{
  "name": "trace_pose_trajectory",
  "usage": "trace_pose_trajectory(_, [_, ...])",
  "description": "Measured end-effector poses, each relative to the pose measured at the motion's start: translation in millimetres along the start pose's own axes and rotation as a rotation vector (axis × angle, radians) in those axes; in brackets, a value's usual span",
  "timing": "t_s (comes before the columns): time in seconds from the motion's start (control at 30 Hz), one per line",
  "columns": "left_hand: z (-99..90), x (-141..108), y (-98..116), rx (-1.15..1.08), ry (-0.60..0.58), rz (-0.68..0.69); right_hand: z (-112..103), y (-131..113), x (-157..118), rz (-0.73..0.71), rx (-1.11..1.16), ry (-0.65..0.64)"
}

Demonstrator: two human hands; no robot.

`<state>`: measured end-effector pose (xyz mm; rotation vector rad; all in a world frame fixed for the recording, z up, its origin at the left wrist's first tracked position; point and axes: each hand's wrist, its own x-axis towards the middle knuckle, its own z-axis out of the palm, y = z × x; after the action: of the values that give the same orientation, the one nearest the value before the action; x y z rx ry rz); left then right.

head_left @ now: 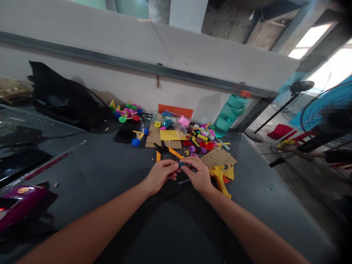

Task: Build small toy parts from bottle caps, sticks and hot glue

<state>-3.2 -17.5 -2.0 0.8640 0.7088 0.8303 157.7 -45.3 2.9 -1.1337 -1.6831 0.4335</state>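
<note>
Fingertips of my left hand [161, 175] and my right hand [200, 175] meet over the grey table, both closed in a pinch on one small dark teal piece [180, 165]. Fingers cover most of it, so its exact kind is unclear. Just beyond them lie pliers with orange handles [176, 153]. A yellow glue gun [219, 179] rests beside my right hand, partly over a piece of cardboard [220, 158]. Under the right fingers a thin translucent strip [184, 181] shows on the table.
Colourful bottle caps [209, 146] and sticks are heaped behind my hands, near a yellow card [172, 135]. A teal water bottle [228, 113] leans by the wall. Further left are a black phone [128, 131], a black bag [63, 99] and a purple toy car [22, 201].
</note>
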Motion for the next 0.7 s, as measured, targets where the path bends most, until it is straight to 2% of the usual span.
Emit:
trace_pose_trajectory(0.23, [-0.3,0.4,-0.2,-0.008,0.012,0.007,0.6,2.7,-1.2,-0.041,-0.045,0.003])
trace_pose_trajectory(0.43, [0.1,0.3,0.6,-0.022,0.019,0.017,0.1,2.3,-1.2,-0.090,-0.081,-0.052])
trace_pose_trajectory(0.7, [-0.7,0.3,0.2,-0.024,0.009,0.002,-0.8,1.0,0.0,-0.050,-0.064,-0.030])
